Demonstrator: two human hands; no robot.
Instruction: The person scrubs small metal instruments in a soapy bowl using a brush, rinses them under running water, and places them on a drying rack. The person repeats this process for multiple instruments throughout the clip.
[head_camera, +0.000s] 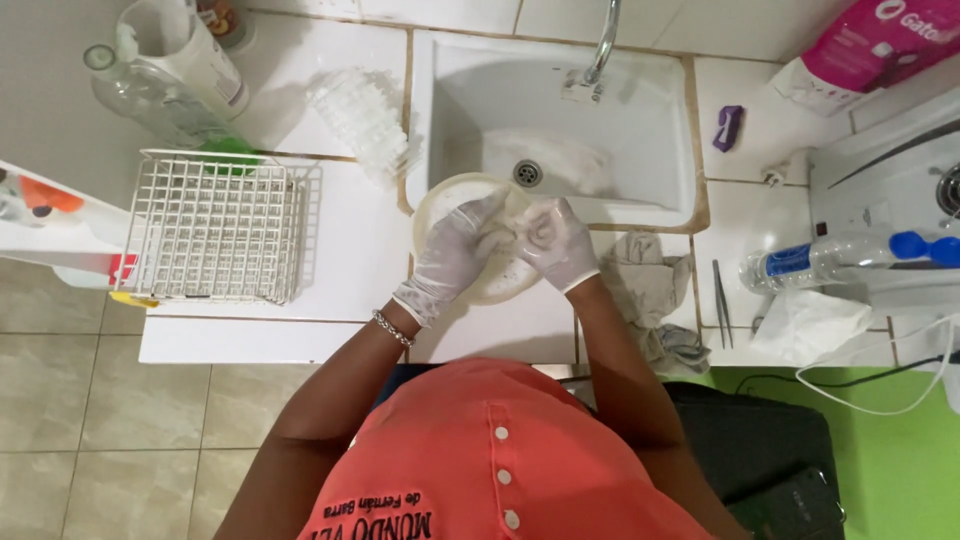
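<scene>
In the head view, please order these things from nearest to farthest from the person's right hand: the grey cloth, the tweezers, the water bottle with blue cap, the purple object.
From the right hand:
1. Grey cloth, crumpled on the counter just beside it.
2. Tweezers, farther along the counter, past the cloth.
3. Purple object, up beside the sink, and the water bottle, lying on its side: too close to call.

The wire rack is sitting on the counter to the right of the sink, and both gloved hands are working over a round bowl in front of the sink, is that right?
Not quite. The head view shows the wire rack on the counter left of the sink, not right. The rest holds: the left hand and right hand, both gloved, are together over the round bowl in front of the sink.
</scene>
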